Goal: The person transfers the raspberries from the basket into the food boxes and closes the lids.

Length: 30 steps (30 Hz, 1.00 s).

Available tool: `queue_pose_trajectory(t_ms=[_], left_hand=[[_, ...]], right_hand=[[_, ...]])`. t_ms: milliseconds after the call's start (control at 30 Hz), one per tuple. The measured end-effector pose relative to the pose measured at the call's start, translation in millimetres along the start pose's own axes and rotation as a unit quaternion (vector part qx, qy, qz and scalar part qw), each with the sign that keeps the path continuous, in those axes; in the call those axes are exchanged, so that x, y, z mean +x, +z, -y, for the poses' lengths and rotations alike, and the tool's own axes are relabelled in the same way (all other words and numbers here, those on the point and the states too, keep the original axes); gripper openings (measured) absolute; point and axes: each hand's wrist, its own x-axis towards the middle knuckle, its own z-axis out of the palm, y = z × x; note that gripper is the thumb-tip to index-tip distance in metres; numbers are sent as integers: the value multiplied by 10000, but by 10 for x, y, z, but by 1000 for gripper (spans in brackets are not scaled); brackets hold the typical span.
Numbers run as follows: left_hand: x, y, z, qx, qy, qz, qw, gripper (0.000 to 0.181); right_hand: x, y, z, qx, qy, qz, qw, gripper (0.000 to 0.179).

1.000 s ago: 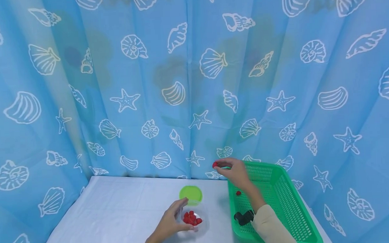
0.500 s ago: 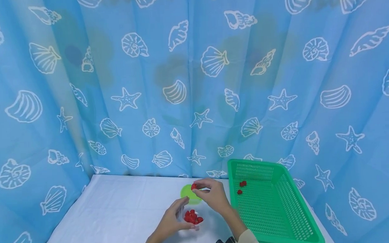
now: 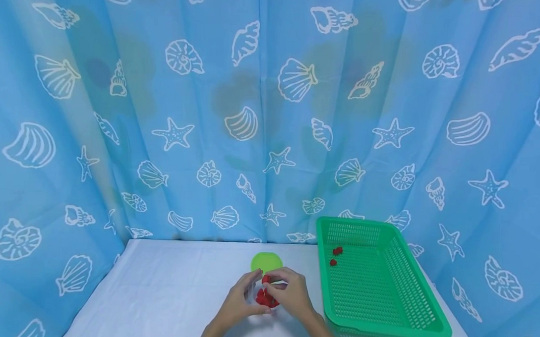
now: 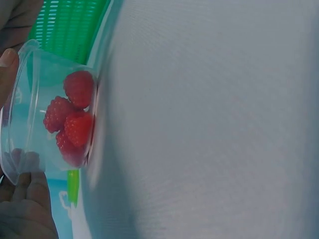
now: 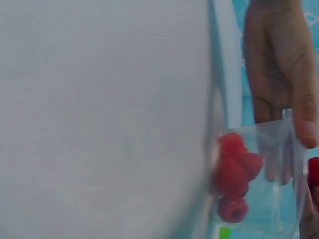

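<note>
Red raspberry (image 3: 266, 278) | pinched in right hand (image 3: 293, 294) | clear cup (image 4: 45, 82) | apparently gripped in left hand (image 3: 236, 301)

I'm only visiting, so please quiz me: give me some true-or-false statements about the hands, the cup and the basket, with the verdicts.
1. The left hand holds a clear cup. True.
2. The cup is empty. False: several red berries are in it.
3. The right hand pinches a single berry. True.
4. A few other berries lie in the green basket. True.
5. Seen from the head camera, the basket is left of the cup. False: it is to the right.
6. A lime-green disc lies inside the basket. False: it lies on the white table, beyond the cup.
</note>
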Motion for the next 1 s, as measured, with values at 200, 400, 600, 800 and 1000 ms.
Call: queue_pose_trajectory(t_ms=[200,400,600,800,1000], left_hand=[[-9,-20,-28,-56,66,31,10000,94],[-9,-32,-53,-175,137,0,9998,92],[8,-19,0,-142,138,7,9998,94],[4,-17,-10,-117,58,10,9999,93],[-2,-13,-2,4,-21,31,10000,94]], right_hand=[[-54,20,-84,-215,-253,252,9991,23],[-45,16,-107,-536,-519,508,9959,22],[-43,21,-100,-737,-543,624,9938,22],[-44,23,-105,-787,-590,573,9935,22],[-15,-67,19,-728,-1017,113,9921,20]])
